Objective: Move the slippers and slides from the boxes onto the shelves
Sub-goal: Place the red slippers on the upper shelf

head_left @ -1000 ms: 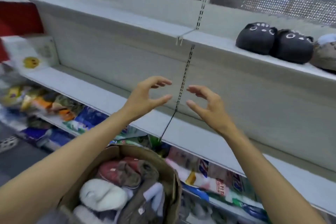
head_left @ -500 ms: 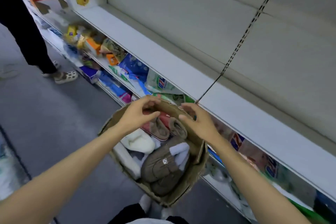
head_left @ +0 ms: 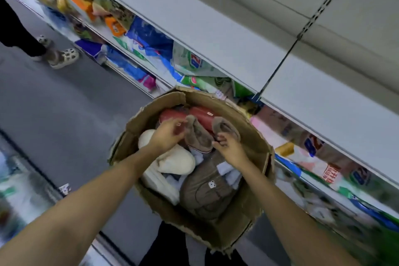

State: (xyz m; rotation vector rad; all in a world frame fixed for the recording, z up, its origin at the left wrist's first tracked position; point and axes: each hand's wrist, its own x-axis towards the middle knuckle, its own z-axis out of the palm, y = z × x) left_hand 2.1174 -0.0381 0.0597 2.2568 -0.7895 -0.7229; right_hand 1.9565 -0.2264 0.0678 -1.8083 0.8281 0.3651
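Observation:
A torn cardboard box [head_left: 244,220] stands on the floor below me, full of plush slippers. At its far end lies a pair of red slippers with brown cuffs [head_left: 199,134]. My left hand [head_left: 167,137] reaches in from the left, its fingertips at the left slipper's cuff. My right hand [head_left: 228,148] comes in from the right, with loosely curled fingers touching the gap beside the right slipper [head_left: 226,127]. Neither hand has visibly closed round a slipper. A cream slipper [head_left: 179,162] and a brown pair with a small bear label [head_left: 207,194] lie nearer me.
A bare grey shelf [head_left: 216,28] runs diagonally above the box. Packets of goods [head_left: 151,39] fill the lower shelves beneath it. Another person's foot in a spotted sandal [head_left: 64,58] stands on the grey floor at the left.
My view dropped from the upper shelves to the box. Both hands came down from shelf height into the box and now reach the red slippers.

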